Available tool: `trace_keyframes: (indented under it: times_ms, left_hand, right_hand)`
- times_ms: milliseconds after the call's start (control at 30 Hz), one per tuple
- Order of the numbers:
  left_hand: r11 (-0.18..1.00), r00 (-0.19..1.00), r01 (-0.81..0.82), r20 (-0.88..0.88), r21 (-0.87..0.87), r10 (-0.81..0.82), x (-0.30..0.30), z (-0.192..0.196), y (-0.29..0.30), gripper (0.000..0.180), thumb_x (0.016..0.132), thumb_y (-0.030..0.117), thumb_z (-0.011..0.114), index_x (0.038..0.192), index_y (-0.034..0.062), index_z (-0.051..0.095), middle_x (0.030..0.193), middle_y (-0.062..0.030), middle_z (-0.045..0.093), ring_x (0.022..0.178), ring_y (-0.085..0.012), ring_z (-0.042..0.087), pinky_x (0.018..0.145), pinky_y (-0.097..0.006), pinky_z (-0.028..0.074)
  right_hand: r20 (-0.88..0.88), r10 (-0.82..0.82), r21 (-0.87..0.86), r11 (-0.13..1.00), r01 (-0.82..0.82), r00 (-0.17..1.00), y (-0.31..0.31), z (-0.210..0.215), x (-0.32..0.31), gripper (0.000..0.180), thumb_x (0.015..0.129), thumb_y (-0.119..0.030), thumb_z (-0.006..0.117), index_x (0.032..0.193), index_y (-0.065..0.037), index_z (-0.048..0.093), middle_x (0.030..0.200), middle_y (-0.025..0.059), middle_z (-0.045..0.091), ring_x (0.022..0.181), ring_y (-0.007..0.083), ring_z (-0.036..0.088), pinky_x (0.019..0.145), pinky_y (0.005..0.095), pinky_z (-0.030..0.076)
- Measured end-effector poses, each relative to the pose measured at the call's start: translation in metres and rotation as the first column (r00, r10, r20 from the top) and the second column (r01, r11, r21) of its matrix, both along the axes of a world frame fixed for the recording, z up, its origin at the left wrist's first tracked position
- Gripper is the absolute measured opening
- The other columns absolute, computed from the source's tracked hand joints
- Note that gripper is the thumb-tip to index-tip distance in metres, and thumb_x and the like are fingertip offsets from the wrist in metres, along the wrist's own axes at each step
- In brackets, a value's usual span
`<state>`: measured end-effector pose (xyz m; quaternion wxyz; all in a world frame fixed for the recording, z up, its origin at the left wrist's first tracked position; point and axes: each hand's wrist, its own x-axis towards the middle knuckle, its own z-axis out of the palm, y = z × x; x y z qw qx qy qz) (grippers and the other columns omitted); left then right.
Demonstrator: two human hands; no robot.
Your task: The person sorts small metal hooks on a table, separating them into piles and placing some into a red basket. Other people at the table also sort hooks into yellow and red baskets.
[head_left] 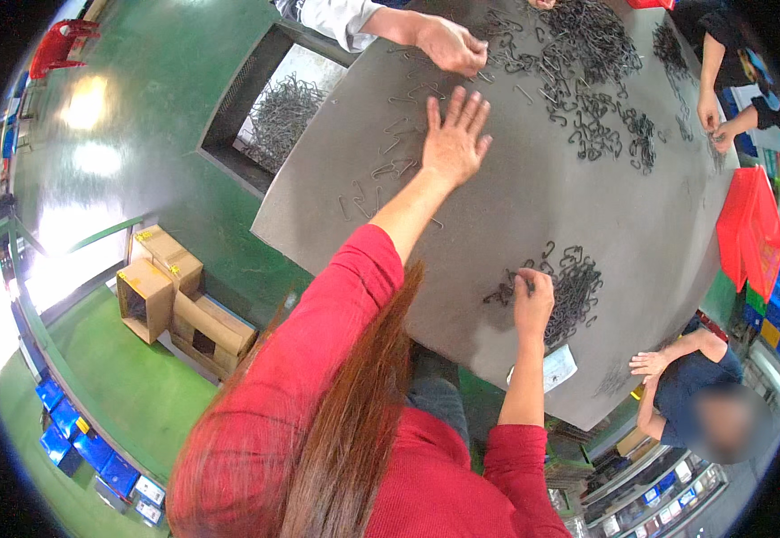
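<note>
Two bare hands of the person in red sleeves are at work on the large grey sheet-metal surface [515, 215]. The left hand [453, 134] lies released, fingers spread flat, palm down among a thin scatter of small bent dark wire hooks [390, 166] laid out singly near the surface's left edge. The right hand [532, 300] is clenched at the left margin of a small dense pile of the same dark wire hooks [569, 287], close to the near edge; whether it grips one hook or several cannot be told.

Judged from the lie of the pieces, the sorting is well short of done. Only a sparse few hooks lie separated by the left hand, while the near pile is still tangled and a far larger heap of dark wire hooks [587, 54] covers the far side of the surface. An opening in the green floor structure beside the surface holds a recessed bin of grey wire pieces [282, 112], whose count cannot be made out.

Other workers' hands are present: a hand from a white sleeve [448, 45] at the far edge, a second person's hands [713, 121] at the right, and a third person's hand [650, 363] at the lower right. Open brown cardboard boxes [175, 300] stand on the green floor [139, 386] to the left.
</note>
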<state>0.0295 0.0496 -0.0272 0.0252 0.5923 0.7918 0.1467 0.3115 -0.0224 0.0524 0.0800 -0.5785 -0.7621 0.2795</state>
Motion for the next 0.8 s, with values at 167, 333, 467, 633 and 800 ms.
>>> trace_keyframes:
  times_ms: [167, 333, 467, 633, 800]
  left_hand:
    - [0.970, 0.971, -0.237, 0.025, 0.054, 0.236, -0.063, -0.002, -0.021, 0.059, 0.094, 0.037, 0.043, 0.145, 0.0104, 0.031, 0.150, -0.0075, 0.029, 0.142, -0.0287, 0.019, 0.109, -0.065, 0.005]
    - [0.923, 0.923, -0.385, 0.013, 0.002, 0.385, -0.091, 0.001, -0.080, 0.056, 0.094, 0.033, 0.043, 0.144, 0.0097, 0.032, 0.151, -0.0080, 0.028, 0.143, -0.0288, 0.017, 0.109, -0.066, 0.004]
    - [0.971, 0.972, -0.230, -0.052, -0.063, 0.227, -0.050, 0.032, -0.117, 0.055, 0.095, 0.031, 0.044, 0.144, 0.0099, 0.031, 0.152, -0.0082, 0.027, 0.143, -0.0288, 0.015, 0.109, -0.065, 0.004]
    - [0.904, 0.910, 0.413, 0.014, -0.108, -0.414, 0.025, 0.005, -0.149, 0.057, 0.093, 0.036, 0.045, 0.146, 0.0230, 0.030, 0.154, 0.0019, 0.024, 0.145, -0.0203, 0.009, 0.111, -0.062, -0.001]
    - [0.953, 0.958, 0.271, -0.058, -0.136, -0.281, -0.048, 0.010, -0.128, 0.051, 0.095, 0.035, 0.041, 0.145, 0.0236, 0.033, 0.152, 0.0058, 0.027, 0.145, -0.0190, 0.010, 0.113, -0.059, -0.002]
  right_hand:
    - [-0.009, 0.036, -0.121, 0.992, -0.037, 0.999, -0.006, 0.000, -0.008, 0.014, 0.081, -0.008, 0.064, 0.095, -0.004, 0.064, 0.098, 0.0110, 0.060, 0.098, 0.0297, 0.055, 0.086, 0.0386, 0.044]
    - [0.008, 0.035, -0.172, 0.985, -0.033, 0.999, -0.008, 0.003, -0.011, 0.014, 0.081, -0.008, 0.064, 0.094, -0.005, 0.064, 0.099, 0.0103, 0.060, 0.098, 0.0299, 0.055, 0.085, 0.0389, 0.044]
    - [0.023, 0.074, -0.091, 0.993, -0.072, 0.997, -0.007, 0.006, -0.022, 0.013, 0.081, -0.007, 0.063, 0.094, -0.005, 0.064, 0.100, 0.0102, 0.060, 0.097, 0.0296, 0.055, 0.084, 0.0386, 0.044]
    - [-0.046, 0.077, -0.103, 0.991, -0.081, 0.996, -0.005, 0.015, -0.045, 0.013, 0.081, -0.007, 0.063, 0.094, -0.005, 0.064, 0.100, 0.0105, 0.059, 0.096, 0.0297, 0.055, 0.083, 0.0389, 0.044]
    - [-0.030, 0.074, -0.109, 0.991, -0.077, 0.997, -0.006, 0.022, -0.053, 0.013, 0.082, -0.006, 0.063, 0.095, -0.005, 0.063, 0.100, 0.0102, 0.059, 0.097, 0.0298, 0.055, 0.084, 0.0389, 0.044]
